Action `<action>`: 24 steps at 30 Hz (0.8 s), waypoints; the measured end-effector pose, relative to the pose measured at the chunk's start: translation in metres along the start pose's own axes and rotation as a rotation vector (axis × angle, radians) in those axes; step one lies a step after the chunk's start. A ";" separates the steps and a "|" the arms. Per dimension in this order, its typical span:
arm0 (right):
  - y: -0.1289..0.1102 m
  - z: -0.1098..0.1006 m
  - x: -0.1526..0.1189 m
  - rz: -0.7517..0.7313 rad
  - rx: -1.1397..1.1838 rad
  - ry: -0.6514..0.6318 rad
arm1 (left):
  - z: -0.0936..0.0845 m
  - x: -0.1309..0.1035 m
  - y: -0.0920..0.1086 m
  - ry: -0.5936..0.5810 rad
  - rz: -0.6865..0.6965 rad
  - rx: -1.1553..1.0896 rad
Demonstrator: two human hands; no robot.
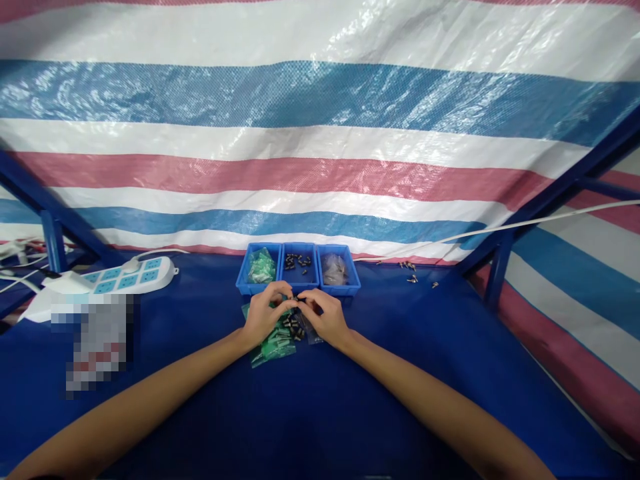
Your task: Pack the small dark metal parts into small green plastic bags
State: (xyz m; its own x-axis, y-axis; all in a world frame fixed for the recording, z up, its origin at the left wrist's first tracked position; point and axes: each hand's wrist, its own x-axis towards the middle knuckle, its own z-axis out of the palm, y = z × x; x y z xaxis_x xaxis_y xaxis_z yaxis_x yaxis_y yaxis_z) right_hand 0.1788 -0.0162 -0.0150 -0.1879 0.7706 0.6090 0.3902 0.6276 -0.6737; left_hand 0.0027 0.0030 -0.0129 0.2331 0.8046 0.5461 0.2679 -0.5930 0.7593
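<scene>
My left hand [267,312] and my right hand [324,317] meet just in front of the blue bins, thumbs and fingers pinched together. Between their fingertips is a small dark part [295,300], mostly covered, its exact kind unclear. Beneath the hands lies a pile of small black-and-metal fittings [296,328]. Green items in clear plastic bags [273,350] spread beside and under my left hand. A clear plastic bag [313,335] lies partly under my right hand.
Behind are three blue bins: green bagged pieces [261,267] in the left bin, dark fittings [299,261] in the middle, clear bags [334,270] in the right. A white power strip [130,277] sits left. Loose metal parts [411,273] lie right, near a white cable [470,233].
</scene>
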 end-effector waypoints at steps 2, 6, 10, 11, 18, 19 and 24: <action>0.001 0.000 0.000 -0.030 0.001 -0.004 | 0.000 0.000 -0.001 0.001 0.002 0.001; 0.001 0.001 0.000 -0.059 0.003 0.002 | 0.000 0.000 -0.001 -0.001 0.003 0.014; 0.000 0.000 0.000 -0.031 0.014 -0.008 | -0.002 0.000 0.003 -0.016 0.005 0.036; -0.001 0.000 0.000 -0.015 0.017 -0.007 | -0.002 0.000 0.004 -0.024 -0.001 0.040; -0.004 -0.003 0.002 0.071 0.036 -0.020 | -0.003 0.002 0.012 -0.030 -0.027 0.055; -0.004 -0.003 0.002 0.074 0.036 -0.018 | -0.003 0.002 0.013 -0.028 -0.018 0.056; -0.003 -0.003 0.002 0.092 0.040 -0.009 | -0.003 0.002 0.015 -0.022 0.024 0.057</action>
State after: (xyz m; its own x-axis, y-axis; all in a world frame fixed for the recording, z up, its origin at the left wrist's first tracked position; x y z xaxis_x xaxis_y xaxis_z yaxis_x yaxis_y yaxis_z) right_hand 0.1800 -0.0174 -0.0105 -0.1613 0.8263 0.5396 0.3699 0.5575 -0.7432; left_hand 0.0048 -0.0040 0.0011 0.2603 0.7898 0.5554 0.3150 -0.6132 0.7244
